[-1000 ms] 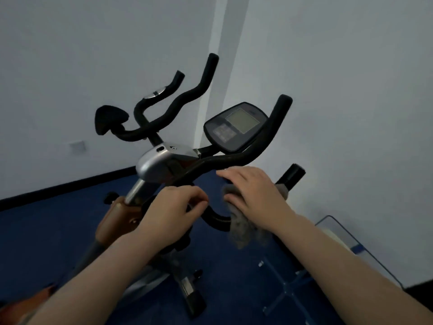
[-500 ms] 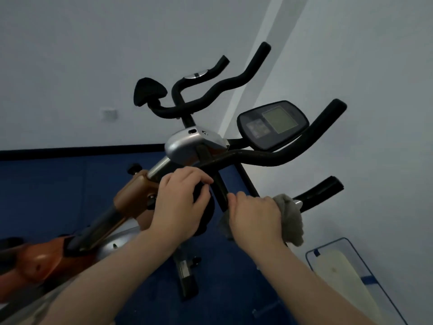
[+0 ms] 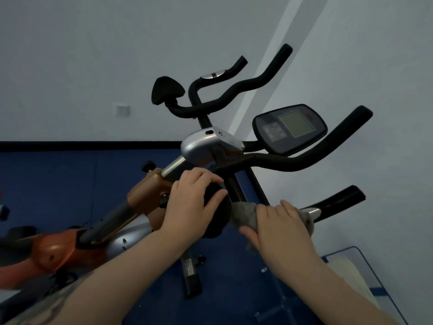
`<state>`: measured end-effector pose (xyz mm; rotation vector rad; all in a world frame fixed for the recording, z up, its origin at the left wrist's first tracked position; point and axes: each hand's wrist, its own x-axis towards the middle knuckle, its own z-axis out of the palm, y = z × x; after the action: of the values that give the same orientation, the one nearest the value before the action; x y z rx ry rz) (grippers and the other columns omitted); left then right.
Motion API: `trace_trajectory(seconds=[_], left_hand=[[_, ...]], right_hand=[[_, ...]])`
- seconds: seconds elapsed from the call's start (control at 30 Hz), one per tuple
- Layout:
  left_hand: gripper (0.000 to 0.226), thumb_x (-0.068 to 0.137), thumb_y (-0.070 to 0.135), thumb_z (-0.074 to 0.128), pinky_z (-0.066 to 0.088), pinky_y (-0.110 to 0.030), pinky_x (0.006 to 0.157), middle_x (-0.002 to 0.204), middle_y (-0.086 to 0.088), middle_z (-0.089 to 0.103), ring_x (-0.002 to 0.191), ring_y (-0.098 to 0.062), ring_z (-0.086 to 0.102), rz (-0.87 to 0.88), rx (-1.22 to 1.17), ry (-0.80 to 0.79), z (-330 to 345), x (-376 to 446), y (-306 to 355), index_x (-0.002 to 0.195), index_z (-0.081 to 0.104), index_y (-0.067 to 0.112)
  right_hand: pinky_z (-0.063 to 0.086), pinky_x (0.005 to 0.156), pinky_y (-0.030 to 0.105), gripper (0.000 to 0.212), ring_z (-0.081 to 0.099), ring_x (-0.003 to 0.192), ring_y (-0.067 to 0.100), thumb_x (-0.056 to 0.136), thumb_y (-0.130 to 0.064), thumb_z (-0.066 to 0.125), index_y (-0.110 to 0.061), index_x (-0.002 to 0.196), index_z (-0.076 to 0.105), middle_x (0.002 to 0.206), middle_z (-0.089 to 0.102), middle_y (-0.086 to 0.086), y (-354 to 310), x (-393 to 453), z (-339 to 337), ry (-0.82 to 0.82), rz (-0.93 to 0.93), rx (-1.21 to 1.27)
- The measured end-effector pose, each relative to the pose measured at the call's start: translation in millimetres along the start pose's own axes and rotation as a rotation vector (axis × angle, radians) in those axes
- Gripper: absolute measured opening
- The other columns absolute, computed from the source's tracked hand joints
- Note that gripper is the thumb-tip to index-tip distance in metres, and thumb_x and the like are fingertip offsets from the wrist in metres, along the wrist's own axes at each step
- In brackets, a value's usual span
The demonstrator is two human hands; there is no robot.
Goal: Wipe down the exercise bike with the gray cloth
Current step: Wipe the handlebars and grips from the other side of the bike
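Note:
The exercise bike [image 3: 203, 148] fills the middle of the head view, with black foam handlebars, a silver stem cover, an orange frame and a dark console [image 3: 289, 127] at the right. My left hand [image 3: 189, 207] grips a black padded part just below the stem. My right hand [image 3: 278, 226] holds the gray cloth [image 3: 246, 213] wrapped over the near right handlebar, close to its silver sensor patch [image 3: 311, 211]. Cloth shows on both sides of the hand; the bar under it is hidden.
White walls meet in a corner behind the bike, with a wall socket [image 3: 121, 109] at the left. A blue floor mat [image 3: 58, 184] lies below. A clear-framed object with a pale pad [image 3: 346, 270] sits at the lower right, beside my right forearm.
The view swung left and tilted. My right hand slid the cloth along the near right handlebar towards the stem. My left hand kept its grip below the stem.

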<state>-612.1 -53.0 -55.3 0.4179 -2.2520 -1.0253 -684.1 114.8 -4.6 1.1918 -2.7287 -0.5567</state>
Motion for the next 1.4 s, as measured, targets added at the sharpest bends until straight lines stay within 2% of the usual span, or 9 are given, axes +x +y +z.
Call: trace_trajectory(seconds=[0.07, 0.23, 0.37, 0.53, 0.77, 0.9, 1.03, 1.23, 1.4], left_hand=[[0.034, 0.082, 0.048, 0.062, 0.039, -0.032, 0.096, 0.111, 0.015, 0.048, 0.108, -0.005, 0.042, -0.086, -0.055, 0.028, 0.4, -1.7, -4.6, 0.111, 0.059, 0.031], [0.037, 0.077, 0.057, 0.064, 0.041, -0.03, 0.093, 0.104, 0.027, 0.04, 0.104, 0.0, 0.041, -0.167, -0.125, 0.038, 4.8, -4.6, -11.0, 0.107, 0.05, 0.041], [0.034, 0.077, 0.058, 0.063, 0.041, -0.029, 0.09, 0.103, 0.026, 0.042, 0.101, 0.0, 0.042, -0.167, -0.123, 0.035, 4.5, -4.4, -10.7, 0.103, 0.048, 0.042], [0.034, 0.077, 0.056, 0.063, 0.04, -0.029, 0.089, 0.102, 0.018, 0.045, 0.1, -0.003, 0.043, -0.17, -0.12, 0.034, 5.5, -4.7, -10.5, 0.103, 0.051, 0.038], [0.029, 0.084, 0.033, 0.064, 0.03, -0.027, 0.092, 0.113, 0.012, 0.053, 0.108, -0.007, 0.046, 0.012, 0.027, -0.034, -4.9, 2.1, 6.1, 0.112, 0.058, 0.03], [0.025, 0.088, 0.025, 0.061, 0.017, -0.029, 0.107, 0.112, 0.021, 0.052, 0.111, 0.003, 0.04, 0.04, 0.02, -0.106, -2.0, 0.7, 21.1, 0.109, 0.056, 0.038], [0.023, 0.089, 0.018, 0.061, 0.017, -0.033, 0.114, 0.107, 0.021, 0.054, 0.106, 0.005, 0.042, 0.117, 0.064, -0.151, 5.4, -3.8, 38.1, 0.105, 0.058, 0.034], [0.017, 0.097, 0.019, 0.054, 0.043, -0.017, 0.08, 0.099, 0.023, 0.057, 0.095, 0.002, 0.054, 0.142, -0.015, -0.36, 22.7, -5.8, 64.0, 0.105, 0.061, 0.032], [0.012, 0.1, 0.032, 0.048, 0.047, -0.023, 0.071, 0.095, 0.02, 0.06, 0.082, 0.005, 0.055, 0.029, -0.061, -0.42, 52.8, 5.7, 80.8, 0.103, 0.059, 0.035]], right_hand=[[0.048, 0.081, 0.036, 0.047, 0.062, 0.068, 0.024, 0.086, -0.058, 0.061, -0.011, 0.089, 0.06, 0.071, 0.064, 0.004, -0.5, -0.9, 0.6, -0.04, 0.039, 0.013], [0.038, 0.079, 0.037, 0.055, 0.056, 0.108, 0.034, 0.102, -0.053, 0.021, -0.01, 0.126, 0.045, 0.121, 0.058, 0.015, -15.3, 71.5, 5.3, -0.199, 0.126, 0.472], [0.033, 0.066, 0.036, 0.049, 0.058, 0.089, 0.033, 0.1, -0.054, 0.022, -0.011, 0.114, 0.04, 0.109, 0.062, 0.015, -11.0, 60.2, 18.0, -0.12, 0.089, 0.409], [0.037, 0.079, 0.036, 0.056, 0.054, 0.114, 0.036, 0.101, -0.051, 0.027, -0.009, 0.134, 0.041, 0.128, 0.055, 0.017, -16.2, 91.1, 9.0, -0.221, 0.163, 0.586], [0.033, 0.073, 0.036, 0.058, 0.059, 0.098, 0.028, 0.1, -0.047, 0.037, -0.012, 0.144, 0.026, 0.122, 0.058, 0.008, 0.6, 21.1, 15.7, 0.045, -0.076, 0.249], [0.029, 0.106, 0.034, 0.05, 0.053, 0.111, 0.018, 0.095, -0.047, 0.037, -0.024, 0.138, 0.045, 0.119, 0.057, -0.005, 68.1, -15.1, 10.4, 0.107, -0.332, 0.131], [0.004, 0.12, 0.045, 0.054, 0.038, 0.134, 0.015, 0.096, -0.064, 0.031, -0.031, 0.13, 0.056, 0.132, 0.053, -0.009, 74.9, -33.2, 24.7, 0.213, -0.151, 0.312], [0.027, 0.114, 0.044, 0.037, 0.062, 0.098, 0.024, 0.097, -0.044, 0.046, -0.016, 0.099, 0.071, 0.096, 0.066, 0.002, 89.2, -18.2, 36.7, 0.532, -0.135, 0.104], [0.013, 0.119, 0.044, 0.028, 0.06, 0.114, 0.026, 0.092, -0.032, 0.05, -0.013, 0.094, 0.071, 0.103, 0.068, 0.004, 96.7, -18.5, 45.5, 0.678, 0.097, 0.13]])
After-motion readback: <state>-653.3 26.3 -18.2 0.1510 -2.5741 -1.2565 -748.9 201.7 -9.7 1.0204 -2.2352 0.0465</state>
